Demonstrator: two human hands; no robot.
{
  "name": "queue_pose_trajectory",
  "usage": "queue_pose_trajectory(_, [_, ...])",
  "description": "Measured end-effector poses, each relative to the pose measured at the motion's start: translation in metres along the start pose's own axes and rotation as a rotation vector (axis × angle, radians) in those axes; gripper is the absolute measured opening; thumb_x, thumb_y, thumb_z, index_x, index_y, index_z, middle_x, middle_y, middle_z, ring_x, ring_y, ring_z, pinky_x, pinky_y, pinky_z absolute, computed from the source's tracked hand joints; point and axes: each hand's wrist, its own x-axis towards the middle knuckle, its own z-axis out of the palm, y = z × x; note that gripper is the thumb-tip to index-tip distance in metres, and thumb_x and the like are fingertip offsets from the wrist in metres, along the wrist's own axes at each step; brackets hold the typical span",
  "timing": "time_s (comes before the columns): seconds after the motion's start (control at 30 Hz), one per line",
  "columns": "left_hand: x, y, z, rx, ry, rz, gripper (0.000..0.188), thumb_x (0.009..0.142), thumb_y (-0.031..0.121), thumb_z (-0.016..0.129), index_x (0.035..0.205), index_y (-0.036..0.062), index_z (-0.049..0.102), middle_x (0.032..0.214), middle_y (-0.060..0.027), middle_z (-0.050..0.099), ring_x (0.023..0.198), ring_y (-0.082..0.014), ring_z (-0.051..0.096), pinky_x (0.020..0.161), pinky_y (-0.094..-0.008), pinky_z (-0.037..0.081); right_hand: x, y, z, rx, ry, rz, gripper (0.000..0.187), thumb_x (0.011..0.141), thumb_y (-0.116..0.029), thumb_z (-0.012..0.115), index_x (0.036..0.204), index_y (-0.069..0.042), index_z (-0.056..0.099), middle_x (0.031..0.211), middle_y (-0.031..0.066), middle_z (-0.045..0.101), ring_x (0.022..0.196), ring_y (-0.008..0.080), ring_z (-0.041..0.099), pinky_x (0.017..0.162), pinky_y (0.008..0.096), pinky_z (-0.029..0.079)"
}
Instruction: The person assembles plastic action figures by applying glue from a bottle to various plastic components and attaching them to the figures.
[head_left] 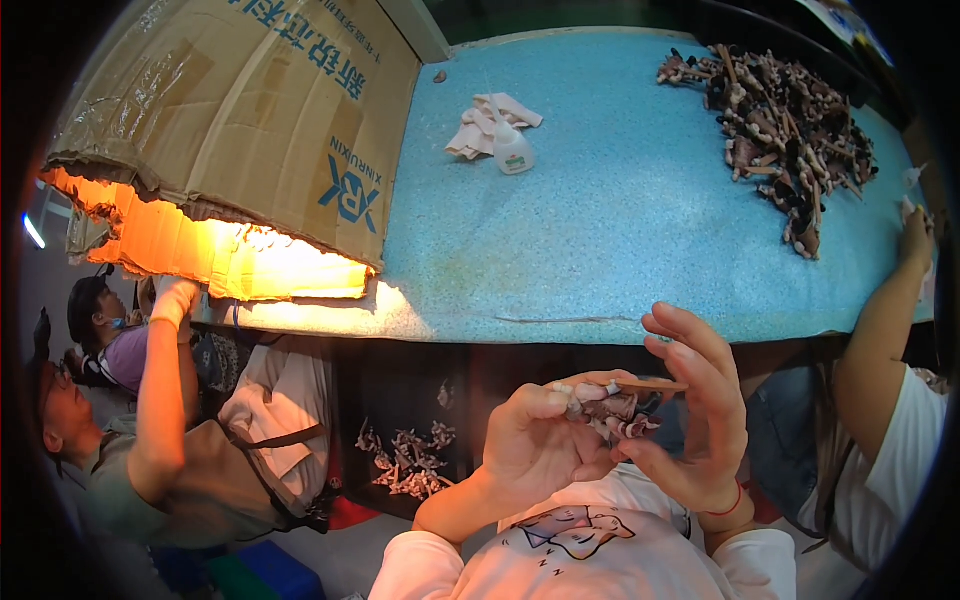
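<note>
A: What is seen first, far to the left of the left hand's [540, 440] fingers?
B: A brown cardboard box [240, 110], with a ragged torn edge and an orange-lit inside. Nearer to these fingers, below the level of the counter [600, 250], many small pinkish pieces [410, 470] are spread on something dark.
A: And what is placed beyond the fingers?
B: On the blue, speckled counter, a crumpled pale cloth [470, 135] and a white bottle [513, 152] with a thin nozzle are found.
A: Where is the handled thing?
B: The small cluster [612, 410] is pinched by the left fingers and thumb, at their right side. It is knobbly, pale and dark pink, with curled edges. Along its top a flat wooden stick [655, 386] is seen, its long axis directed across, toward the right hand [705, 440].
A: Which hand is nearer?
B: The left, since by it the cluster is gripped. The right fingers are held wide from their thumb; whether the cluster is touched by that thumb cannot be told.
A: And farther right?
B: Beyond the right fingers, dark knobbly pieces and thin sticks are heaped in a rough pile [780, 130].
</note>
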Motion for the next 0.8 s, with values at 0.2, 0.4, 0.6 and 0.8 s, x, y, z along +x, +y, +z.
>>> queue_pose_trajectory(0.2, [0.002, -0.002, 0.007, -0.095, 0.093, -0.005, 0.058, 0.076, 0.029, 0.046, 0.124, -0.0013, 0.04, 0.115, -0.0221, 0.05, 0.083, -0.029, 0.052, 0.046, -0.0262, 0.037, -0.002, 0.003, 0.002, 0.052, 0.034, 0.023, 0.065, 0.062, -0.004, 0.073, 0.12, 0.001, 0.044, 0.124, 0.0266, 0.041, 0.109, 0.0331, 0.048, 0.086, 0.0363, 0.042])
queue_pose_trajectory(0.4, [0.008, -0.002, 0.008, -0.17, -0.071, -0.033, 0.061, 0.076, 0.03, 0.046, 0.129, 0.0016, 0.035, 0.113, -0.0204, 0.053, 0.086, -0.0256, 0.054, 0.045, -0.0272, 0.039, 0.001, 0.006, 0.0, 0.094, -0.002, 0.106, 0.063, 0.067, -0.005, 0.068, 0.123, 0.005, 0.04, 0.124, 0.0256, 0.043, 0.111, 0.0344, 0.047, 0.091, 0.0368, 0.038])
queue_pose_trajectory(0.6, [0.013, -0.006, 0.014, -0.192, 0.023, 0.065, 0.06, 0.077, 0.027, 0.045, 0.131, 0.0028, 0.034, 0.116, -0.0216, 0.052, 0.095, -0.0264, 0.055, 0.043, -0.0284, 0.04, 0.002, 0.01, -0.001, 0.116, -0.005, 0.115, 0.061, 0.069, -0.004, 0.065, 0.123, 0.005, 0.04, 0.123, 0.025, 0.044, 0.113, 0.0348, 0.045, 0.092, 0.0373, 0.037])
queue_pose_trajectory(0.8, [0.014, -0.004, 0.008, -0.134, 0.017, 0.074, 0.053, 0.075, 0.026, 0.047, 0.122, 0.0002, 0.044, 0.123, -0.0208, 0.046, 0.096, -0.0269, 0.054, 0.05, -0.0277, 0.044, -0.001, 0.013, -0.003, 0.126, 0.018, 0.097, 0.063, 0.07, -0.005, 0.065, 0.125, 0.004, 0.038, 0.124, 0.0245, 0.043, 0.113, 0.0335, 0.046, 0.09, 0.0369, 0.04])
